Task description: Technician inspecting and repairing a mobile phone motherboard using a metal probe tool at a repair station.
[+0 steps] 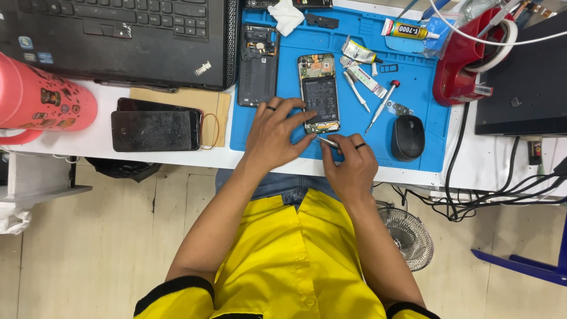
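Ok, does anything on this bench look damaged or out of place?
The dark phone left of the blue mat has a scuffed, scratched screen. The opened phone lies bare, its back cover beside it. Nothing spilled.
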